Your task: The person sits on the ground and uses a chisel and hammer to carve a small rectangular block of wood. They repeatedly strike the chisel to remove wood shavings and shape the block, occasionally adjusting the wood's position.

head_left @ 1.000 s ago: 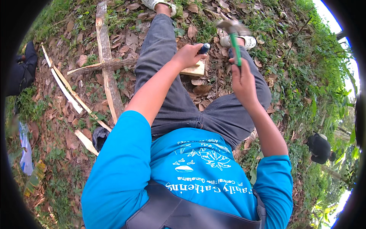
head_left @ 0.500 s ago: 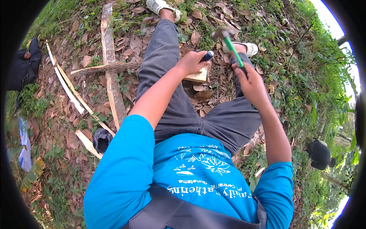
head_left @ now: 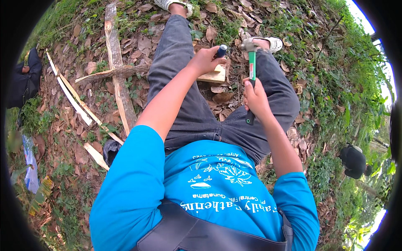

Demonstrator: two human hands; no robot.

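Observation:
My left hand (head_left: 204,62) is closed around a dark blue cylindrical tool handle (head_left: 222,51); its lower part is hidden by the fingers. Right beneath that hand a pale sawn wooden block (head_left: 216,76) lies on the ground between my legs. My right hand (head_left: 256,99) grips a hammer (head_left: 252,62) by its green and black handle. The hammer's metal head points away from me, to the right of the blue handle and apart from it.
Two crossed lengths of split wood (head_left: 116,56) lie left of my leg, with thin pale strips (head_left: 71,90) beyond them. Dry leaves and green plants cover the ground. A dark bag-like bundle (head_left: 29,75) and a clear plastic bag (head_left: 30,165) lie far left. A dark shape (head_left: 353,161) is at the right.
The hammer has swung to a more upright pose and moved down and left with my right hand. My left hand keeps its grip, shifting slightly left and up in view.

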